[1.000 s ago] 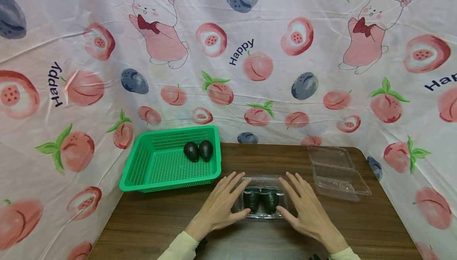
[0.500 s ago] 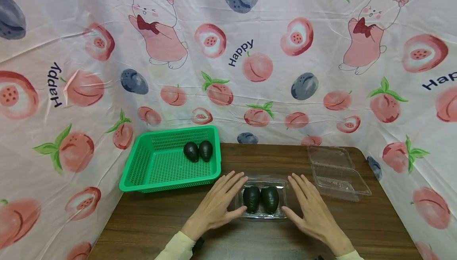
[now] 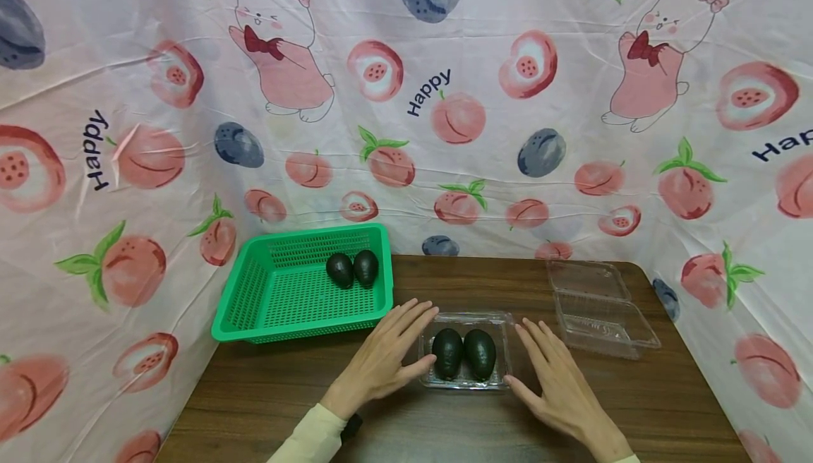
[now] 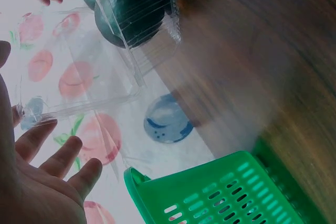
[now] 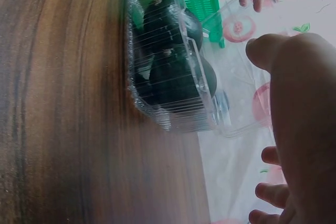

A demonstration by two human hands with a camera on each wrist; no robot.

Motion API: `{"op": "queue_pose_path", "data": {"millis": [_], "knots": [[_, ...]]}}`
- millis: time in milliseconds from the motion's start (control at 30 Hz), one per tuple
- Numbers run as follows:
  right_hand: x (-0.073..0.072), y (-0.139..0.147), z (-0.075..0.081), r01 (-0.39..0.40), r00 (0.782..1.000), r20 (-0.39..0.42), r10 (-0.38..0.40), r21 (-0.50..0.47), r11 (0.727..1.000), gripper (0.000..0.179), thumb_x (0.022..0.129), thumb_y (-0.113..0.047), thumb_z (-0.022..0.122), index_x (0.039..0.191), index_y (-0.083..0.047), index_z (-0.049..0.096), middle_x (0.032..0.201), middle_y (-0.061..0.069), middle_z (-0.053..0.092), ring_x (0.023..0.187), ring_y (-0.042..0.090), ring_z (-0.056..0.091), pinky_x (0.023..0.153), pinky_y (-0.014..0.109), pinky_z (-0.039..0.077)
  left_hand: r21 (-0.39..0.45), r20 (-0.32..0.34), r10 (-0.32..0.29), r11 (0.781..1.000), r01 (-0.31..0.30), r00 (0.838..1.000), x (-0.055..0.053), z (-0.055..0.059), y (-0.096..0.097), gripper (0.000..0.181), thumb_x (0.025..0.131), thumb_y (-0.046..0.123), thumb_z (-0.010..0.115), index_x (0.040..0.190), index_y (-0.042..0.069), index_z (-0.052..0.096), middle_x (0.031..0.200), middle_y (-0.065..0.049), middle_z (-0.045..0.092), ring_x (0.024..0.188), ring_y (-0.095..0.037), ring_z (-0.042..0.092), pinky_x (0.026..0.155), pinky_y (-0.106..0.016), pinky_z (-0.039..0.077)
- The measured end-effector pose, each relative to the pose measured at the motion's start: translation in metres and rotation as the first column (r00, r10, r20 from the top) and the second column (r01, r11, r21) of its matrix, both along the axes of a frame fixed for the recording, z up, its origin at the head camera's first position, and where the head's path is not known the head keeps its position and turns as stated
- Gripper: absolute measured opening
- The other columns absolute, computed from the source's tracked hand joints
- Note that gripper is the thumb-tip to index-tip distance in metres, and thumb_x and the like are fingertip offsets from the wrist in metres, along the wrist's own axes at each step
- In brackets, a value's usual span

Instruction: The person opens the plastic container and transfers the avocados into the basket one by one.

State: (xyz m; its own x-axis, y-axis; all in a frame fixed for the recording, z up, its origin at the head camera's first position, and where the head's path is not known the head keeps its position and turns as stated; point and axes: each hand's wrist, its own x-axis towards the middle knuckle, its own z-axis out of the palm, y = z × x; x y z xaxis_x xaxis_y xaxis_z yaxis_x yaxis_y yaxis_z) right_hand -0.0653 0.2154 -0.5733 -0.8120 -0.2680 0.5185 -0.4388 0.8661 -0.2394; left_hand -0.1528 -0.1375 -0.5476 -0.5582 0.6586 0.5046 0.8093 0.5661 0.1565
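Observation:
A clear plastic clamshell box (image 3: 465, 384) lies on the table before me, with two dark green avocados (image 3: 447, 354) side by side in its base. Its lid (image 4: 118, 80) stands raised from the base in the left wrist view. My left hand (image 3: 384, 357) is at the box's left side, fingers spread and loosely bent near the lid's corner. On the other side, my right hand (image 3: 559, 382) has its fingers extended, the thumb close to the box's front right corner. In the right wrist view, that thumb (image 5: 260, 51) overlaps the lid. Neither hand grips anything.
A green plastic basket (image 3: 298, 325) at the back left holds two more avocados (image 3: 353, 269). At the back right another clear clamshell box (image 3: 606, 325) lies open. A fruit-printed cloth (image 3: 457, 223) hangs behind and beside the wooden table (image 3: 444, 428).
The lid, which partly overlapped the avocados a second ago, has swung back and leaves them in full view. My hands have moved slightly apart, the right one outward and down.

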Motion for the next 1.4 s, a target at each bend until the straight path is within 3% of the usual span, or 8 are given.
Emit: {"op": "queue_pose_path", "data": {"millis": [300,400,467,633,733,800,867,1400], "knots": [[0.001,-0.002,-0.008,0.005,0.999,0.041,-0.005,-0.001,1.0,0.092,0.093,-0.041,0.091,0.169,-0.008,0.051,0.172,0.022,0.053,0.155,0.057,0.05,0.133,0.013,-0.011,-0.002,-0.05,-0.001,1.0,0.001,0.999,-0.01,0.004,0.0,0.073,0.114,0.055,0.063,0.174,0.017,0.045,0.172,-0.011,0.056,0.162,-0.039,0.053,0.13,-0.063,0.047],[0.002,-0.004,-0.011,0.019,0.998,0.056,-0.02,0.019,1.0,0.091,0.094,-0.044,0.09,0.169,-0.009,0.052,0.172,0.02,0.053,0.156,0.056,0.051,0.144,0.027,0.005,-0.007,-0.063,0.001,1.0,-0.001,0.998,-0.012,0.006,0.0,0.075,0.112,0.053,0.067,0.174,0.018,0.045,0.171,-0.012,0.057,0.161,-0.041,0.053,0.129,-0.064,0.047],[0.003,-0.004,-0.013,0.024,0.997,0.069,-0.026,0.027,0.999,0.091,0.095,-0.045,0.089,0.169,-0.01,0.051,0.173,0.019,0.052,0.157,0.055,0.05,0.144,0.03,0.008,-0.015,-0.055,0.002,1.0,-0.003,0.999,-0.014,0.008,0.001,0.076,0.111,0.051,0.069,0.175,0.018,0.044,0.172,-0.012,0.056,0.162,-0.041,0.052,0.13,-0.063,0.047],[0.002,-0.006,-0.017,0.02,0.995,0.093,-0.023,0.029,0.999,0.091,0.096,-0.048,0.088,0.17,-0.011,0.051,0.174,0.019,0.051,0.158,0.054,0.049,0.142,0.022,0.0,-0.035,-0.009,0.013,0.999,-0.013,1.0,-0.018,0.013,0.001,0.076,0.113,0.052,0.066,0.176,0.019,0.041,0.175,-0.011,0.053,0.165,-0.04,0.049,0.133,-0.064,0.044],[0.0,-0.007,-0.018,0.021,0.995,0.099,-0.025,0.037,0.999,0.091,0.096,-0.049,0.088,0.17,-0.012,0.051,0.174,0.02,0.052,0.158,0.053,0.049,0.145,0.046,0.024,-0.04,0.011,0.016,0.999,-0.015,1.0,-0.021,0.017,0.001,0.075,0.114,0.054,0.064,0.176,0.019,0.042,0.176,-0.011,0.052,0.166,-0.04,0.047,0.134,-0.064,0.042],[0.0,-0.007,-0.018,0.024,0.994,0.105,-0.028,0.043,0.999,0.091,0.096,-0.05,0.088,0.17,-0.012,0.052,0.174,0.02,0.052,0.159,0.053,0.05,0.132,0.064,0.041,-0.041,0.022,0.015,0.999,-0.014,1.0,-0.024,0.018,0.002,0.074,0.114,0.053,0.063,0.176,0.018,0.043,0.176,-0.011,0.052,0.166,-0.04,0.047,0.135,-0.063,0.041],[-0.001,-0.007,-0.019,0.022,0.993,0.112,-0.027,0.046,0.999,0.091,0.095,-0.05,0.088,0.169,-0.011,0.053,0.173,0.02,0.052,0.158,0.053,0.05,0.12,0.072,0.046,-0.042,0.032,0.015,0.999,-0.014,0.999,-0.026,0.02,0.003,0.073,0.114,0.051,0.064,0.175,0.018,0.044,0.176,-0.011,0.052,0.166,-0.04,0.047,0.136,-0.062,0.04],[-0.003,-0.009,-0.021,0.007,0.994,0.104,-0.012,0.051,0.999,0.084,0.095,-0.049,0.089,0.161,-0.007,0.062,0.172,0.02,0.055,0.158,0.052,0.051,0.121,0.072,0.046,-0.038,0.062,0.003,0.999,-0.001,0.998,-0.051,0.035,0.009,0.068,0.112,0.038,0.072,0.171,0.013,0.05,0.171,-0.015,0.057,0.162,-0.042,0.051,0.134,-0.062,0.043]]}}
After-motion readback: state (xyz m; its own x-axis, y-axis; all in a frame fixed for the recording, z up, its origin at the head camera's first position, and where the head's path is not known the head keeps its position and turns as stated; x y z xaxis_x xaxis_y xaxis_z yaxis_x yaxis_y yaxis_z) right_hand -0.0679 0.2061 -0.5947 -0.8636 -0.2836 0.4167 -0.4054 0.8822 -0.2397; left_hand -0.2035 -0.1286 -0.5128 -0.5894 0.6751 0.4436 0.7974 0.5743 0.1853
